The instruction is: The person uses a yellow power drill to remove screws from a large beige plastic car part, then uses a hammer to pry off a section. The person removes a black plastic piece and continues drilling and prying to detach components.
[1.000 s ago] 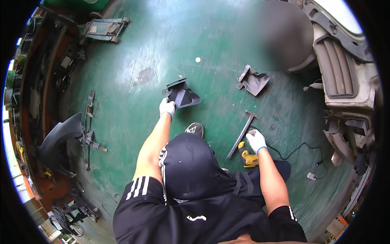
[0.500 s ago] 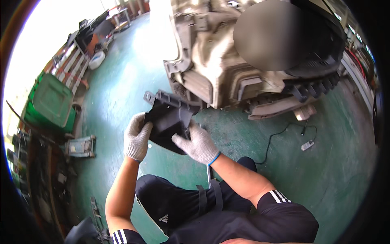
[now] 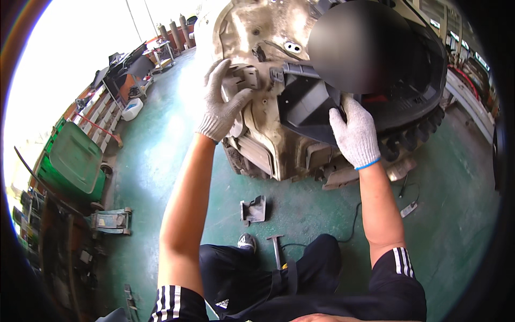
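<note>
My right hand (image 3: pixel 355 131), in a white knit glove with a blue cuff, grips a black moulded plastic car panel (image 3: pixel 308 104) by its right edge. The panel lies against or just in front of the bare metal car body (image 3: pixel 276 147); contact cannot be told. Its clip tab points left. My left hand (image 3: pixel 222 107), also gloved, has its thumb and fingers spread around a metal bracket (image 3: pixel 242 79) on the body's left side, at or very near its surface. A larger black plastic part (image 3: pixel 413 88) sits to the right of the panel, partly covered by a blurred grey patch.
On the green floor (image 3: pixel 177 161) lie a small grey plastic piece (image 3: pixel 254 209), a hammer (image 3: pixel 275 251) near my knees and a cable (image 3: pixel 354 228). A green lidded bin (image 3: pixel 75 153) and a low wheeled stand (image 3: pixel 111 221) are at the left.
My right hand has carried the black panel up and right to the car body. My left hand has let go of the panel and moved up to the metal bracket.
</note>
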`<action>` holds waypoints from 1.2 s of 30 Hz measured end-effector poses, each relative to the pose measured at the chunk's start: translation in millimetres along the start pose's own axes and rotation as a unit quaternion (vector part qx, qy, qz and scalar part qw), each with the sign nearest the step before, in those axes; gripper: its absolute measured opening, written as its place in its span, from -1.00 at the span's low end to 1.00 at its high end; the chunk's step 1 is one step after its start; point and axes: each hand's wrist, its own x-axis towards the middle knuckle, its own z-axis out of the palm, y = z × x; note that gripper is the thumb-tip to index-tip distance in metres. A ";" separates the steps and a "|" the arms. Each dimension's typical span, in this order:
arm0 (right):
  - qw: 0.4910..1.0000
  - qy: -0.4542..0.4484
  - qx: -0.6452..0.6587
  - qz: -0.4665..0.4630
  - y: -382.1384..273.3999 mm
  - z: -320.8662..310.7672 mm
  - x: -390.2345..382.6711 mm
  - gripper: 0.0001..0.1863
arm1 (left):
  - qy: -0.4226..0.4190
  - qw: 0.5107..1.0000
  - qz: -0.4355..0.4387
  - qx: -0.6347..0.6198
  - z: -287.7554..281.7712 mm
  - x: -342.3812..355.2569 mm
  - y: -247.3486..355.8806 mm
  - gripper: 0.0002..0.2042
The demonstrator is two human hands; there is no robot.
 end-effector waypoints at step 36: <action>0.986 -0.080 -0.032 0.141 -4.2 1.6 37.0 -0.66 | -0.065 0.983 0.013 -0.171 26.7 29.5 -39.1 -0.31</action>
